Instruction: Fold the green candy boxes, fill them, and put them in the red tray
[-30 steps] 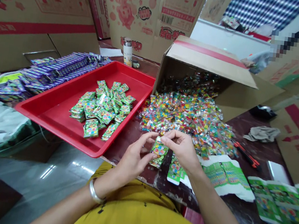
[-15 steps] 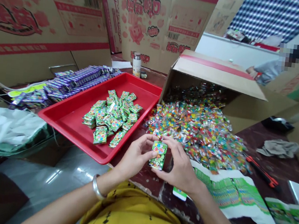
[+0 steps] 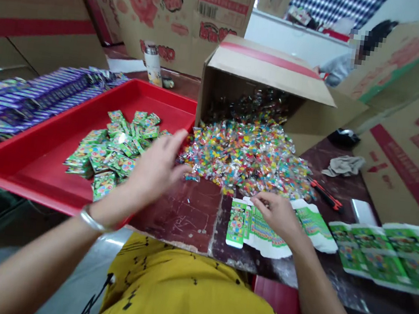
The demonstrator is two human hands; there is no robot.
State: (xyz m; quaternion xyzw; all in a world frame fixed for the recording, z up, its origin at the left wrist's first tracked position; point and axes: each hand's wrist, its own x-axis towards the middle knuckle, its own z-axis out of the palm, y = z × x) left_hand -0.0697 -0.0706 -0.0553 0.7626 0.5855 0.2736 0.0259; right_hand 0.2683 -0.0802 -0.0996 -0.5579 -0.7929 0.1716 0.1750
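Note:
My left hand (image 3: 157, 167) hovers open with fingers stretched out, above the right rim of the red tray (image 3: 37, 192) and reaching toward the pile of colourful wrapped candies (image 3: 247, 156). Nothing shows in it. Several small filled green boxes (image 3: 114, 150) lie heaped in the tray just left of it. My right hand (image 3: 279, 214) rests on a fanned stack of flat green cartons (image 3: 246, 230) at the table's near edge, fingertips pinched on the top one's upper edge. The worn dark table (image 3: 187, 215) lies bare between my hands.
An open cardboard box (image 3: 270, 67) lies on its side, spilling the candies. More flat green cartons (image 3: 385, 250) lie at right. Purple packs (image 3: 41, 95) line the left. A bottle (image 3: 152, 63), a red-handled cutter (image 3: 327, 194) and a cloth (image 3: 344, 165) sit behind. Another person (image 3: 339, 66) works far back.
Both hands held one small green box before. Now that box is gone from them; my left hand has swung left to the tray's edge and my right has dropped onto the flat cartons.

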